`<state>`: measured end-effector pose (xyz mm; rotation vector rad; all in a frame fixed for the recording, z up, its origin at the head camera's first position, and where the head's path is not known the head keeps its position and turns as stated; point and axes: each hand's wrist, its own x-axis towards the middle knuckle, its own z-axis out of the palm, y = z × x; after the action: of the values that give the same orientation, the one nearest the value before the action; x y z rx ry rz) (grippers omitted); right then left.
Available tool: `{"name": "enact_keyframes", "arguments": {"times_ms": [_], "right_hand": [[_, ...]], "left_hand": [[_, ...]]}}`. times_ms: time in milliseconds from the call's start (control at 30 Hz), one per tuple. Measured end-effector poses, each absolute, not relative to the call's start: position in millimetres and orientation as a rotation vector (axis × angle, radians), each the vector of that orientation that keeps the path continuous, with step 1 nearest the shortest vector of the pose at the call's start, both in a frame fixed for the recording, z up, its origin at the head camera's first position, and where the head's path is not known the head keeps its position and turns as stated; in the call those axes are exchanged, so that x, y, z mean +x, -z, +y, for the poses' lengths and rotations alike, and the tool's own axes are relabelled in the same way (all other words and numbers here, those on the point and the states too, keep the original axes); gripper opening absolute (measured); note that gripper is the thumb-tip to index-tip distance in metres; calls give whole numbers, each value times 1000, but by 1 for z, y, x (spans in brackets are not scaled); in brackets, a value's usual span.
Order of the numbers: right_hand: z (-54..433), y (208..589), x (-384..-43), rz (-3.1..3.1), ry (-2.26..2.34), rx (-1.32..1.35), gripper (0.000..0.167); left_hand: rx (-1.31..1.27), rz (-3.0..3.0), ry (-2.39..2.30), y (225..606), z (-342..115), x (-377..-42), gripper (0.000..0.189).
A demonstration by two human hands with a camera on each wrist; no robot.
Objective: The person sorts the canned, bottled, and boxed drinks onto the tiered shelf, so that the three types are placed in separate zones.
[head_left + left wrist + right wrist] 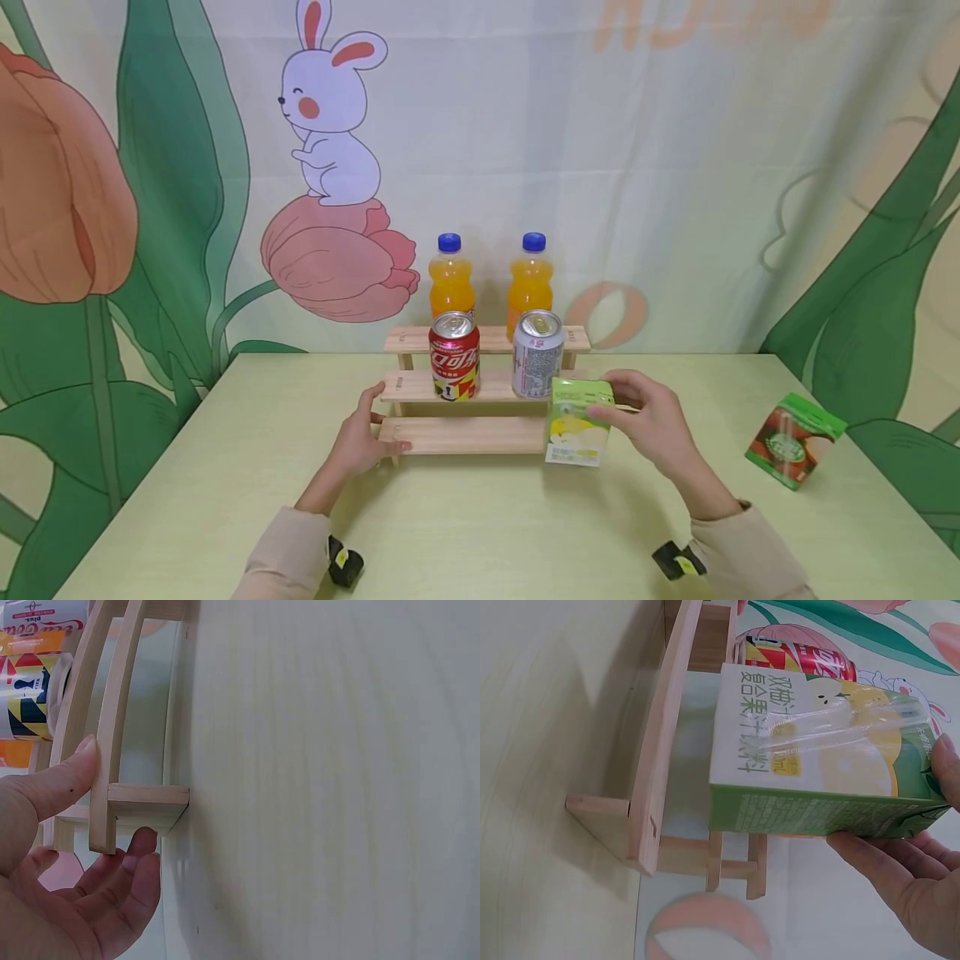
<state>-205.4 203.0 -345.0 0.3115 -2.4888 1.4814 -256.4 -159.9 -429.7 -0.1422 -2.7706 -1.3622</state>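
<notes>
My right hand (660,418) pinches a green and white juice carton (579,423) near its top, thumb on one side and fingers on the other. A straw in clear wrap is fixed to the carton's face (817,735). The carton is held at the right end of a three-step wooden rack (465,435), and the right wrist view shows a gap between its base and the lowest step. My left hand (360,442) grips the rack's left end, its thumb on the wood (112,742). A red cola can (455,358) and a silver-white can (537,358) stand on the middle step.
Two orange drink bottles with blue caps, the left bottle (452,283) and the right bottle (531,283), stand on the top step. A red and green carton (795,442) lies on the table (480,533) at the right. Behind hangs a printed curtain (675,167).
</notes>
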Motion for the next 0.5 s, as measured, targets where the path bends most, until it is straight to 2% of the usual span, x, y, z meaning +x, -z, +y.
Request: {"name": "enact_keyframes", "arguments": {"times_ms": [500], "right_hand": [[175,349,-219,-2437,-1592,366,39]], "left_hand": [[-130,-2766,1367,430,-160,-256,95]]}}
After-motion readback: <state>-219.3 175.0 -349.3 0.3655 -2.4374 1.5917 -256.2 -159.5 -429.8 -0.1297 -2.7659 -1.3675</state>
